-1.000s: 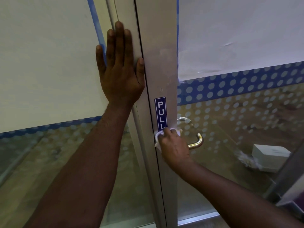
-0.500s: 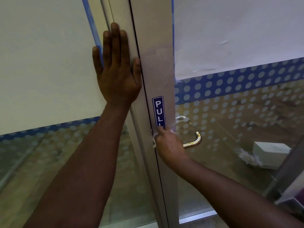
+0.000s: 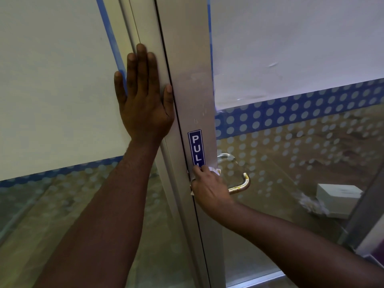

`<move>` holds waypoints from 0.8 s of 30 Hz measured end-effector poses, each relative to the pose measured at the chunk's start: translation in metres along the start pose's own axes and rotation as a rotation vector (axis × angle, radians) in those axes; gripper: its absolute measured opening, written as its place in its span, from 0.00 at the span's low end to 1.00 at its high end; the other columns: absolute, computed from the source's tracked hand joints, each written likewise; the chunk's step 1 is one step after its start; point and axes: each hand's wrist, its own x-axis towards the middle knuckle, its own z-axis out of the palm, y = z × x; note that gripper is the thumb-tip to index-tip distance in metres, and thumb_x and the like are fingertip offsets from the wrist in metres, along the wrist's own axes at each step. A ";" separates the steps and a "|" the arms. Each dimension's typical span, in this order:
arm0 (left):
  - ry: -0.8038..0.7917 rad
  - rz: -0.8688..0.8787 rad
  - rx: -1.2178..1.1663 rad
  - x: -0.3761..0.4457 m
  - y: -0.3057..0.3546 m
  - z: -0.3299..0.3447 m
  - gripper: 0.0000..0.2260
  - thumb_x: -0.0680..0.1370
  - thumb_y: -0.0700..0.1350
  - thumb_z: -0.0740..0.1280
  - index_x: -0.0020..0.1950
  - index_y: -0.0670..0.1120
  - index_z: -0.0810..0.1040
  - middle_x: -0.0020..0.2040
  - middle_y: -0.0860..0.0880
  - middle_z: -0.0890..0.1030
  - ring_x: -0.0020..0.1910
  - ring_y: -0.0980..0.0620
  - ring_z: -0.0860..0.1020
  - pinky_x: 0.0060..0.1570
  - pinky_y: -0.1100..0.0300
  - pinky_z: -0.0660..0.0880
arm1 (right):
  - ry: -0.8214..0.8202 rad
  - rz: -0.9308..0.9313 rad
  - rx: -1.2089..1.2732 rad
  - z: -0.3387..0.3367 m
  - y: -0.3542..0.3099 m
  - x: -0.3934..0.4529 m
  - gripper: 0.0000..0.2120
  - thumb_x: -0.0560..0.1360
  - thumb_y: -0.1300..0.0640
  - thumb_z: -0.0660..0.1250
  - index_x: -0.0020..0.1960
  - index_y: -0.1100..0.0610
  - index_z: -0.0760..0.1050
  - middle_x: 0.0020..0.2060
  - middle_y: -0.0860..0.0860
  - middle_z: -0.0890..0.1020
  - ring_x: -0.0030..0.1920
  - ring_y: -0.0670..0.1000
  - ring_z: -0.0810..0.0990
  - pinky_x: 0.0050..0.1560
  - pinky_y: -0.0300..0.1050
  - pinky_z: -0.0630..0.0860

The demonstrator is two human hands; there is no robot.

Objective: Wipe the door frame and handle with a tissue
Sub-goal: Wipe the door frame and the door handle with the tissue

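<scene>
Left hand (image 3: pixel 143 100) flat and open, fingers (image 3: pixel 141 65) together pointing up, arm stretched forward. Right hand (image 3: pixel 209 186) lower, fingers curled closed, knuckles up, forearm angled in from lower right.

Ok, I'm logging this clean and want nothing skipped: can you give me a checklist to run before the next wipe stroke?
1. Tissue in the right hand: ok, bunched under the fingers.
2. Tissue pressed on the door frame: ok, at the base of the PULL sticker.
3. Left hand bracing: ok, flat on the adjoining frame.
4. Handle wiped: cannot tell.
5. Smudges higher up the frame: not ok, marks visible.
6. Tissue clean enough: cannot tell.
</scene>
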 end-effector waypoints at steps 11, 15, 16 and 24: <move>-0.003 0.010 -0.002 0.000 0.000 0.001 0.26 0.86 0.55 0.52 0.81 0.43 0.56 0.80 0.41 0.60 0.80 0.44 0.56 0.78 0.52 0.37 | 0.059 0.019 0.101 -0.003 0.014 0.001 0.13 0.76 0.62 0.64 0.60 0.62 0.76 0.55 0.58 0.77 0.55 0.58 0.75 0.53 0.53 0.77; -0.002 0.003 -0.004 0.001 0.000 0.003 0.26 0.86 0.55 0.52 0.81 0.43 0.56 0.80 0.41 0.60 0.80 0.44 0.55 0.78 0.52 0.37 | 0.065 -0.032 0.072 0.005 0.008 -0.005 0.13 0.77 0.62 0.63 0.60 0.62 0.76 0.55 0.57 0.76 0.54 0.58 0.74 0.52 0.53 0.76; -0.001 0.003 -0.002 0.001 -0.001 0.002 0.26 0.86 0.55 0.52 0.81 0.43 0.56 0.80 0.40 0.61 0.80 0.44 0.55 0.78 0.52 0.38 | 0.061 -0.061 0.066 0.007 0.007 -0.006 0.12 0.77 0.61 0.63 0.59 0.62 0.77 0.54 0.57 0.76 0.54 0.57 0.73 0.53 0.53 0.76; 0.005 0.001 -0.026 0.001 0.002 0.000 0.26 0.86 0.54 0.52 0.81 0.43 0.58 0.80 0.41 0.62 0.80 0.44 0.57 0.79 0.51 0.40 | 0.120 0.219 0.316 0.000 0.030 -0.009 0.07 0.78 0.52 0.65 0.46 0.53 0.80 0.39 0.49 0.83 0.33 0.44 0.77 0.30 0.33 0.66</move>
